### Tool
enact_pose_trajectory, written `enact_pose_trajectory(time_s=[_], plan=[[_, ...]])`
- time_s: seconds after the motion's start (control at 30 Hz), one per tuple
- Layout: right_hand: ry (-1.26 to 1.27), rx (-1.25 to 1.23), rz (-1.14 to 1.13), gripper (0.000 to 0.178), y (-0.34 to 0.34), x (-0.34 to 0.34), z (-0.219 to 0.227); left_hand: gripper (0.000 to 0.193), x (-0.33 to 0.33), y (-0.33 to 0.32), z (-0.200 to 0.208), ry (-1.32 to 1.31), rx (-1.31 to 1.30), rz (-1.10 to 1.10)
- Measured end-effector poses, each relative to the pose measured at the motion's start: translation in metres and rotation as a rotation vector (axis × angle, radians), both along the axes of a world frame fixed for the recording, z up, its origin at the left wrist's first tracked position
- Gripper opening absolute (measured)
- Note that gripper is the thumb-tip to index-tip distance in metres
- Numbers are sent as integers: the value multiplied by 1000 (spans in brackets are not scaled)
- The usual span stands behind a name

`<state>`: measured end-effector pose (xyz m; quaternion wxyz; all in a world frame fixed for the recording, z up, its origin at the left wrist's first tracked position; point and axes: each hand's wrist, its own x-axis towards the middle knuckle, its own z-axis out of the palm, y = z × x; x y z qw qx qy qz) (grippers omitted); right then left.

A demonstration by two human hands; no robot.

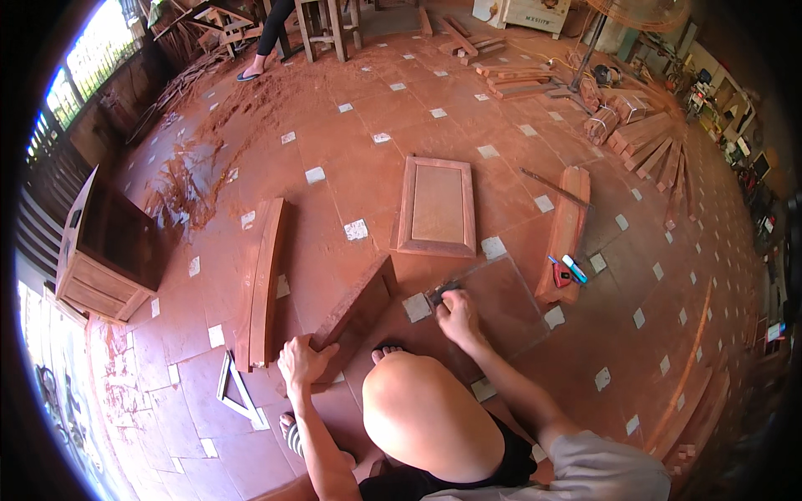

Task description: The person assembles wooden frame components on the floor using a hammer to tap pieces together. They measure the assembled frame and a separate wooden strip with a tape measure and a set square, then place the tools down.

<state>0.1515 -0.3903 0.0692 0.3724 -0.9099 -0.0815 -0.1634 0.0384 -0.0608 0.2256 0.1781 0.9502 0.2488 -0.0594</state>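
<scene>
My left hand (305,361) grips the near end of a reddish wooden panel (355,313), which stands tilted on its edge. In front of my raised knee, my right hand (458,319) is closed around a small dark object (443,291) whose kind I cannot make out. Just right of that hand lies a thin, flat rectangular sheet (510,305) on the floor. Beyond both hands, a framed wooden door panel (438,207) lies flat. Left of the tilted panel are long wooden pieces (263,284) side by side. A white triangular frame (238,392) lies near my left foot.
A wooden cabinet (109,250) stands at the left. At the right, a wooden beam (568,225) bears a dark rod, a red tool (560,272) and a blue-and-white item (574,268). Stacked lumber (652,146) and a standing fan are farther back. Another person's leg (271,37) shows at the top.
</scene>
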Motion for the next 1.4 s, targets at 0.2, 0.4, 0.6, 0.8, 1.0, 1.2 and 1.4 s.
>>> enact_pose_trajectory(time_s=[0.2, 0.4, 0.6, 0.8, 1.0, 1.2, 1.4], plan=[[922, 259, 311, 35, 29, -82, 1, 55, 25, -17, -7, -235, -259, 284], [1397, 1382, 490, 54, 61, -95, -3, 42, 60, -10, -5, -453, -998, 436], [1230, 2173, 578, 67, 63, -60, 28, 55, 85, -47, -12, -441, -1567, 405], [910, 2021, 373, 60, 13, -45, 46, 71, 96, -79, -46, -146, -1495, 366], [814, 1998, 109, 40, -11, -4, 19, 63, 89, -33, -82, -231, -1338, 373], [655, 2074, 21, 43, -3, 117, 5, 59, 71, 13, -86, -302, -1300, 475], [602, 2073, -116, 37, 10, 212, -2, 53, 61, 20, -89, -302, -1298, 507]])
